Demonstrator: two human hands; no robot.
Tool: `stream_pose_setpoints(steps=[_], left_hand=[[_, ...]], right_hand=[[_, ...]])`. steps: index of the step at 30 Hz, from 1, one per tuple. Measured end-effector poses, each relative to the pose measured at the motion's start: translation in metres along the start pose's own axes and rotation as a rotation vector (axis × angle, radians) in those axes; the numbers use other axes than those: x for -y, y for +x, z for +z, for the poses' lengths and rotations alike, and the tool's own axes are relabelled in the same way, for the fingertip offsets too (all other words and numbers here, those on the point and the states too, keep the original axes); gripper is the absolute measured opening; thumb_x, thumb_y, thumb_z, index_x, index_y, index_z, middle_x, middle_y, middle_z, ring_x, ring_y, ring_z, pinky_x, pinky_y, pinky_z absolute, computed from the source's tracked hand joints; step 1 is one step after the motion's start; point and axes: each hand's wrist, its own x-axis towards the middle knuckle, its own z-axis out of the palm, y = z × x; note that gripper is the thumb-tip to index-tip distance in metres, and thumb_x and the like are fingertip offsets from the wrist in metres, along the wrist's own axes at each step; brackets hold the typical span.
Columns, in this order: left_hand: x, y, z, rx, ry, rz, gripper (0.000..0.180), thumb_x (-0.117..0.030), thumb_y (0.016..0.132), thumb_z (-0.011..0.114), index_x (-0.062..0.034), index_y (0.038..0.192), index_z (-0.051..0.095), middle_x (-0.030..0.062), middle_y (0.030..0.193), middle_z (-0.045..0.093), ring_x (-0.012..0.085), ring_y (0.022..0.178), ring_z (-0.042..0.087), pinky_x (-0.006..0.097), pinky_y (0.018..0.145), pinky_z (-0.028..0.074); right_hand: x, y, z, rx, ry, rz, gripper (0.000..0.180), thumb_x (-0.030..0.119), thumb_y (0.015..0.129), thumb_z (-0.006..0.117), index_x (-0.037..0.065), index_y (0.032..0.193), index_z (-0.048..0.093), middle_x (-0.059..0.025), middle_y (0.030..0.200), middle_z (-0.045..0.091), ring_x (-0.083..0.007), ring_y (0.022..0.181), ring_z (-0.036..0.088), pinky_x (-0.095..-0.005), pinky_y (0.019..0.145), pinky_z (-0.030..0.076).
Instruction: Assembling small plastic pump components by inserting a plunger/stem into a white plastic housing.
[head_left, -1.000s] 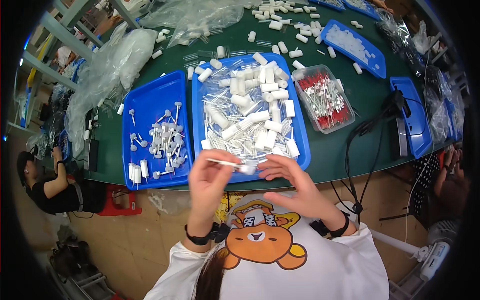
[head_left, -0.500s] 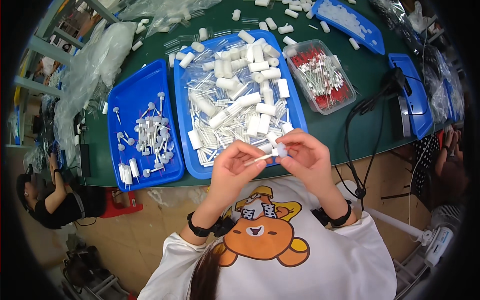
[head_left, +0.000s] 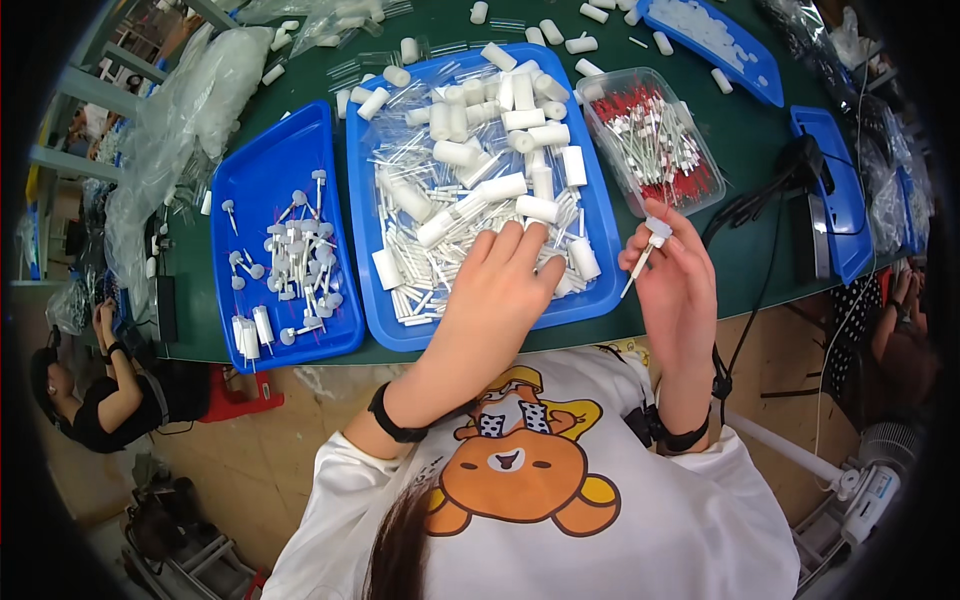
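My left hand lies palm down in the middle blue tray, fingers spread over white sticks and short white tubes; whether it grips one is hidden. My right hand is raised to the right of that tray, pinching a thin white stick with a small cap on top between thumb and fingers. The stick points down toward the tray's right edge.
A left blue tray holds finished capped sticks. A clear box of red-tipped sticks stands right of the middle tray. Black cables, more blue trays and plastic bags lie on the green table. Another person sits lower left.
Both hands were together in front of my chest working on one stick. Now the left hand has reached into the middle tray, and the right hand has moved right with the capped stick.
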Motion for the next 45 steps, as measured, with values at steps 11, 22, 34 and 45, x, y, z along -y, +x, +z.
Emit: stream_pose_setpoints(steps=[11,22,34,45], left_hand=[[0.025,0.005,-0.015,0.045,-0.911,-0.24,0.034,0.003,0.078,0.063,-0.0019,0.111,0.057,0.0101,0.106,0.061,0.0155,0.093,0.059,0.027,0.083,0.046],[0.007,-0.007,-0.02,0.038,-1.987,-0.579,0.04,-0.014,0.09,0.052,-0.0028,0.126,0.04,0.0161,0.11,0.056,0.0193,0.082,0.057,0.031,0.076,0.046],[-0.006,-0.01,-0.021,-0.082,-1.779,-0.664,0.036,0.0,0.085,0.058,0.0043,0.119,0.049,0.0143,0.114,0.056,0.022,0.097,0.063,0.031,0.08,0.056],[-0.008,-0.007,-0.019,-0.112,-1.766,-0.647,0.041,-0.004,0.087,0.058,0.0077,0.124,0.047,0.0134,0.11,0.058,0.0198,0.095,0.063,0.031,0.08,0.056]], right_hand=[[0.002,-0.001,0.003,0.013,-0.299,-0.073,0.031,0.006,0.094,0.046,-0.008,0.122,0.047,-0.0137,0.096,0.061,-0.0164,0.088,0.058,-0.0296,0.082,0.045],[-0.011,0.003,0.012,0.225,-0.399,-0.195,0.024,0.003,0.092,0.05,-0.007,0.113,0.054,-0.0153,0.108,0.058,-0.02,0.103,0.057,-0.0307,0.089,0.044],[-0.016,0.003,0.033,0.262,-0.663,-0.42,0.025,0.001,0.079,0.064,-0.002,0.105,0.063,-0.0118,0.107,0.065,-0.0242,0.099,0.057,-0.035,0.088,0.043],[-0.02,0.009,0.039,0.291,-0.729,-0.483,0.027,0.002,0.078,0.066,0.002,0.105,0.064,-0.0098,0.102,0.062,-0.0226,0.095,0.057,-0.0301,0.083,0.045]])
